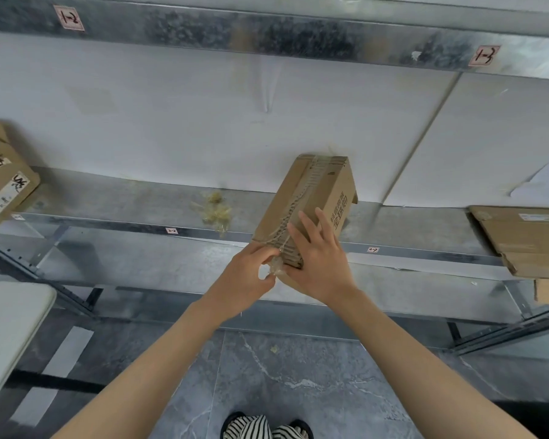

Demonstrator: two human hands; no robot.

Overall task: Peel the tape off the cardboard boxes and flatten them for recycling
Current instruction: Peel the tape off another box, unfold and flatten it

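A long brown cardboard box (325, 188) with printed characters lies on the metal shelf (133, 201), its near end sticking out over the shelf edge. A strip of clear tape (298, 198) runs along its top seam, torn and wrinkled. My left hand (251, 274) pinches the loose crumpled end of that tape at the box's near corner. My right hand (322, 264) presses flat on the near end of the box, fingers spread over its top.
A wad of peeled tape (214, 209) lies on the shelf left of the box. Another taped box (4, 182) sits at far left. Flattened cardboard (526, 239) lies at far right. A white table corner (10, 324) is at lower left.
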